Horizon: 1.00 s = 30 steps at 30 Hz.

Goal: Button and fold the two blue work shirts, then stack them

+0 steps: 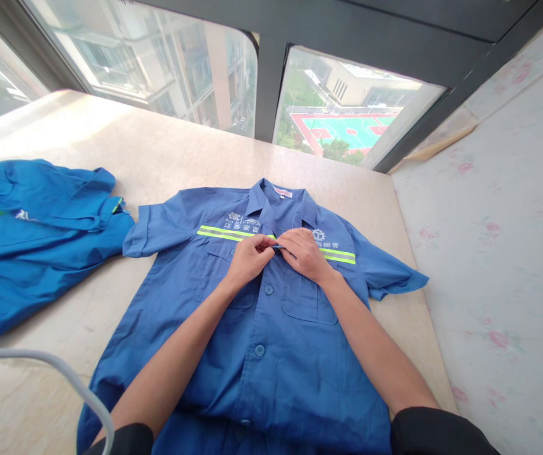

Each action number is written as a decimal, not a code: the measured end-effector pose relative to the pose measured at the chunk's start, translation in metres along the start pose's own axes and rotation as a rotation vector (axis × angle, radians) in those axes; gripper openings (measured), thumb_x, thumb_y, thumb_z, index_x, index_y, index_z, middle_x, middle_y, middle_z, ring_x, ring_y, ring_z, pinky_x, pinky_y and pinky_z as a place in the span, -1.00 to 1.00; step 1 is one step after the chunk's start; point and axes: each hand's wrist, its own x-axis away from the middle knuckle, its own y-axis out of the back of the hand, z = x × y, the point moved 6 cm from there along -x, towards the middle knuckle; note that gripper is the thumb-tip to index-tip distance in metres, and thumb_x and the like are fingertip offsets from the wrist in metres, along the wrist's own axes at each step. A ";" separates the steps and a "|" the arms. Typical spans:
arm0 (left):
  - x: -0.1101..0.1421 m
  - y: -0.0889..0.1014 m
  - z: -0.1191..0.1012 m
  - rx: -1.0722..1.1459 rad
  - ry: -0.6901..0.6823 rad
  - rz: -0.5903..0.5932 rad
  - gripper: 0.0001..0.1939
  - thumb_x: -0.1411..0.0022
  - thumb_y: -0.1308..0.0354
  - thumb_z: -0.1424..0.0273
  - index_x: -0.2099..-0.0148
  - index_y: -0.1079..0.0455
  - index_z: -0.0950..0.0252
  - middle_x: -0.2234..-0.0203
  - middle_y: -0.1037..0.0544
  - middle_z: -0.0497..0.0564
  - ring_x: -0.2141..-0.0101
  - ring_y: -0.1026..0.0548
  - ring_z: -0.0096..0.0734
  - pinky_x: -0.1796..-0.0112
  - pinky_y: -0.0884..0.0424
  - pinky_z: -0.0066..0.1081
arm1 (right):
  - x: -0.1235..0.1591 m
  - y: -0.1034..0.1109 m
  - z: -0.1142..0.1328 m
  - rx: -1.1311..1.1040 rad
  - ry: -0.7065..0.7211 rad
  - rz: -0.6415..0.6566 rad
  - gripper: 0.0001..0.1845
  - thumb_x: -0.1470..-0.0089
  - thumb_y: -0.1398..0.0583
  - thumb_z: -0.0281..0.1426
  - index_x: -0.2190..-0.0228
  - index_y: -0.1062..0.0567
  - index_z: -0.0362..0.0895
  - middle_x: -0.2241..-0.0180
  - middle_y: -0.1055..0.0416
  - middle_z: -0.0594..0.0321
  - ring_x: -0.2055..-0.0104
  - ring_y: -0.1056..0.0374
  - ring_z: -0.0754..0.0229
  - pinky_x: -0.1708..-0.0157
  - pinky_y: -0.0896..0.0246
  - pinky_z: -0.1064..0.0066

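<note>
A blue short-sleeved work shirt (300,366) lies face up in front of me, its collar toward the window. Yellow-green reflective strips and white lettering cross its chest. Both my hands meet at the front placket at chest height. My left hand (251,256) pinches the placket edge between thumb and fingers. From the other side, my right hand (305,253) grips the same spot, fingers closed. Whatever button sits between the fingertips is hidden. Below them, a button (269,290) and another button (259,350) show on the placket, which lies closed there.
A second blue garment (39,240) lies bunched at the left, touching the shirt's sleeve. The pale stone sill (167,142) runs up to the window frame (271,82). A floral-papered wall (499,272) bounds the right side. A grey-white cable (70,373) curves across the lower left.
</note>
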 end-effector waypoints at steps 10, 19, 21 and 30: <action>0.004 -0.002 -0.004 -0.046 -0.060 0.019 -0.75 -0.02 -0.12 0.51 0.22 -0.52 0.30 0.44 -0.61 -0.08 0.42 -0.53 -0.46 0.33 -0.44 -0.49 | 0.001 -0.002 -0.002 -0.016 -0.044 0.047 -0.80 -0.25 -0.14 -0.41 0.13 -0.53 -0.14 0.16 -0.53 0.08 0.05 -0.37 0.04 0.00 -0.18 0.11; 0.005 -0.003 -0.004 -0.092 -0.104 -0.001 -0.82 -0.08 -0.14 0.47 0.24 -0.50 0.27 0.47 -0.58 -0.09 0.44 -0.51 -0.47 0.34 -0.44 -0.48 | 0.002 -0.004 -0.004 -0.043 -0.052 0.057 -0.76 -0.28 -0.13 -0.42 0.09 -0.54 -0.12 0.15 -0.54 0.10 0.03 -0.37 0.05 -0.02 -0.18 0.11; 0.004 -0.003 -0.003 -0.085 -0.092 -0.009 -0.81 -0.05 -0.14 0.49 0.24 -0.50 0.27 0.48 -0.57 -0.10 0.45 -0.51 -0.48 0.35 -0.44 -0.50 | 0.002 -0.004 -0.005 -0.055 -0.059 0.057 -0.75 -0.27 -0.13 -0.42 0.08 -0.54 -0.10 0.14 -0.54 0.11 0.02 -0.37 0.05 -0.02 -0.18 0.10; 0.002 -0.002 -0.004 -0.027 -0.046 -0.015 -0.71 0.06 -0.14 0.56 0.22 -0.48 0.31 0.46 -0.55 -0.10 0.45 -0.50 -0.51 0.38 -0.42 -0.53 | 0.000 -0.002 -0.002 -0.011 -0.033 0.030 -0.83 -0.24 -0.15 -0.45 0.17 -0.54 -0.14 0.21 -0.55 0.13 0.10 -0.37 0.06 0.03 -0.18 0.16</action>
